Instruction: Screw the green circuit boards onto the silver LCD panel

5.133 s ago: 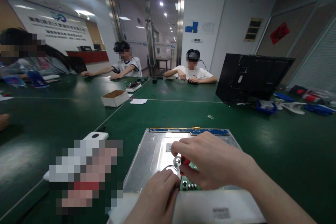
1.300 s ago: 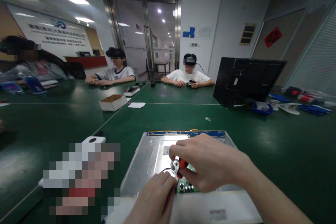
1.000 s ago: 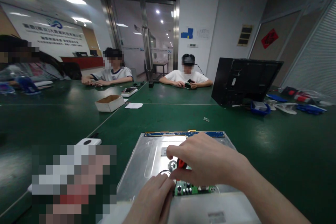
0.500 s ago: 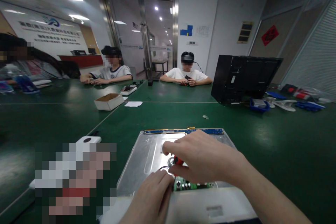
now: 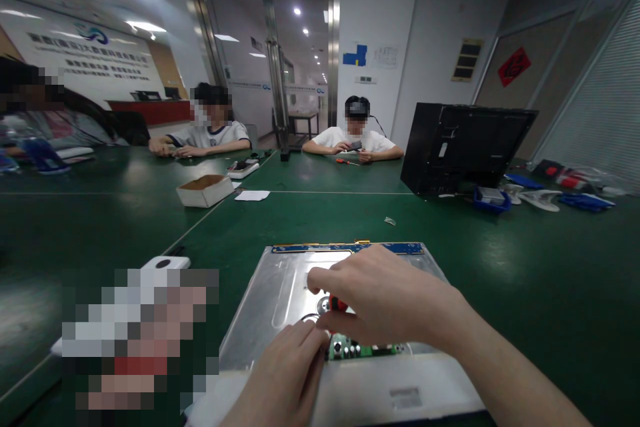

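A flat metal panel (image 5: 255, 313), perhaps the back of a display, lies on the table in front of me. Along its far edge runs a blue circuit strip (image 5: 310, 249). Nearer to me, a green circuit board (image 5: 367, 351) shows on the panel beneath my hands. My right hand (image 5: 390, 293) is closed around the red and black handle of a screwdriver (image 5: 337, 304), whose tip is hidden. My left hand (image 5: 285, 367) rests at the board's left end with fingers pressed together; what they hold, if anything, is hidden.
To the left lies a white device (image 5: 165, 262), mostly covered by pixelation. Farther off are an open cardboard box (image 5: 205, 193), a paper sheet (image 5: 253, 195) and a plastic scrap (image 5: 390, 221). A black monitor (image 5: 465, 147) stands right. Several people sit around the green table (image 5: 320, 213).
My hands stay in nearly the same place on the panel, the right still around the screwdriver. Across the table, a person's hands have moved apart and a red-handled tool now lies before them.
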Demonstrator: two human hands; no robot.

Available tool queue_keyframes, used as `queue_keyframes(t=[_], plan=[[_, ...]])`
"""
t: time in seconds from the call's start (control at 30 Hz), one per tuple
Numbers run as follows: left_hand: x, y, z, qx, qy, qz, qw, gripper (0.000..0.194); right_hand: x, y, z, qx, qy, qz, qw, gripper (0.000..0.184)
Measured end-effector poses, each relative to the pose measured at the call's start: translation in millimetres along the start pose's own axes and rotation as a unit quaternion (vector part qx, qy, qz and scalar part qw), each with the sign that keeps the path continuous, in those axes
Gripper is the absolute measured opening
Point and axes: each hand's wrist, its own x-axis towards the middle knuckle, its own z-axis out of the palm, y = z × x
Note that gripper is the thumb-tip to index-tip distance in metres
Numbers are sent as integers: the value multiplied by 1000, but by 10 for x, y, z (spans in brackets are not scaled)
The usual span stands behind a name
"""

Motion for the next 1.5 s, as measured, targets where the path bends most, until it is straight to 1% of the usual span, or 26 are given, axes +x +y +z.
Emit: queue_keyframes(t=[0.07,0.13,0.2,0.3,0.43,0.47,0.57,0.63,0.7,0.77,0.83,0.9,1.03,1.13,1.27,1.4,1.5], plan=[[-5,-10,9,-1,14,9,1000,22,2,-2,-2,-1,-3,2,1000,21],[-5,-17,15,-4,22,12,1000,22,-12,-11,-10,1,-2,-8,1000,19],[-2,-16,14,-5,21,7,1000,20,-32,-24,-21,6,0,-22,1000,18],[8,1,-2,-8,15,0,1000,20,-42,-38,-34,16,-7,-23,1000,23],[20,21,-20,-7,19,-1,1000,20,-10,-36,-38,9,-18,-1,1000,13],[21,20,-19,-6,23,3,1000,21,-1,-34,-36,6,-18,2,1000,14],[17,7,-5,-6,37,15,999,23,3,-34,-31,1,-13,3,1000,24],[11,-3,5,-2,41,14,999,23,-16,-39,-31,3,-6,-6,1000,22],[8,-7,10,-2,34,7,999,22,-41,-43,-33,8,-1,-19,1000,16],[8,-7,9,-6,20,1,1000,21,-57,-43,-33,11,-2,-27,1000,16],[12,-7,6,-10,10,1,1000,21,-53,-38,-27,7,-1,-28,1000,15],[14,-11,6,-12,12,7,1000,22,-34,-30,-17,2,3,-21,1000,12],[8,-19,10,-8,22,14,1000,21,-12,-19,-10,9,0,-7,1000,21],[6,-18,12,-10,23,10,1000,22,-35,-27,-23,16,1,-22,1000,15],[9,-9,8,-7,9,7,1000,20,-61,-44,-30,18,2,-34,999,21],[14,-2,-3,6,12,7,1000,20,-32,-31,-11,12,0,-13,1000,12],[14,-6,-5,6,24,19,1000,21,-10,-15,-2,3,1,-3,1000,18]])
